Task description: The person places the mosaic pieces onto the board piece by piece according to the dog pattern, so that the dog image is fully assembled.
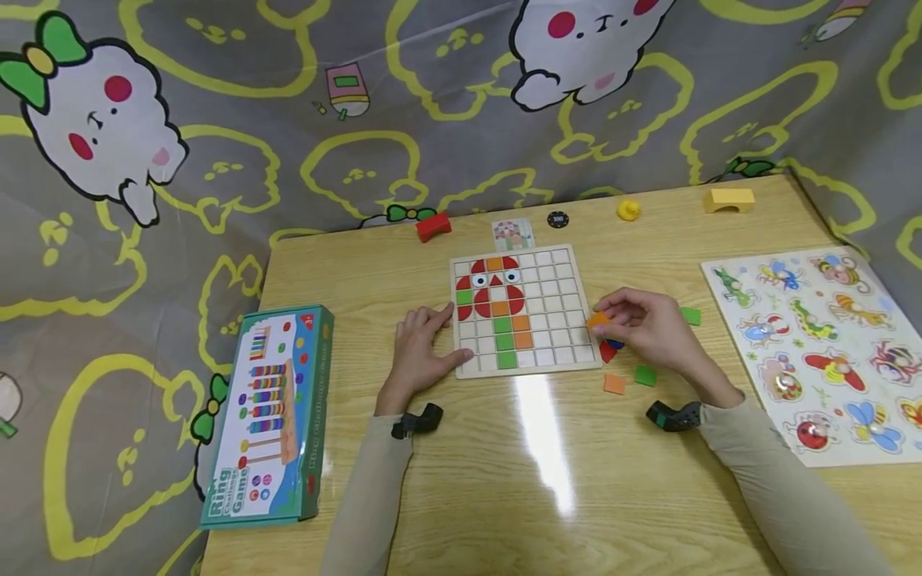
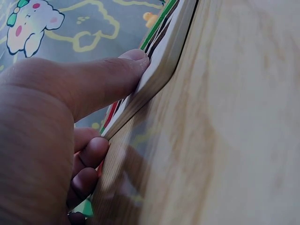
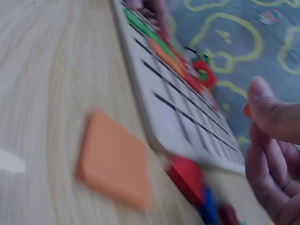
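A wooden grid board [image 1: 564,304] lies on the table, its left part filled with red, orange, green and eye-marked tiles that form a figure. My left hand [image 1: 423,352] rests at its left side; in the left wrist view the thumb [image 2: 133,61] presses on the rim. Just off the board's right edge, my right hand [image 1: 651,328] pinches an orange tile [image 1: 598,320] between thumb and fingers. Only a sliver of that tile shows in the right wrist view. Beneath this hand lie red [image 3: 185,178] and blue pieces [image 3: 207,206], partly hidden. An orange square [image 1: 615,384] and green squares [image 1: 645,375] lie nearby.
A small picture card [image 1: 513,234] sits behind the board, with a red block [image 1: 434,227], a black chip [image 1: 558,219], a yellow duck [image 1: 629,210] and a yellow arch block [image 1: 729,200]. To the left stands a ring game box [image 1: 270,416]; at right lies an insect puzzle board [image 1: 785,320].
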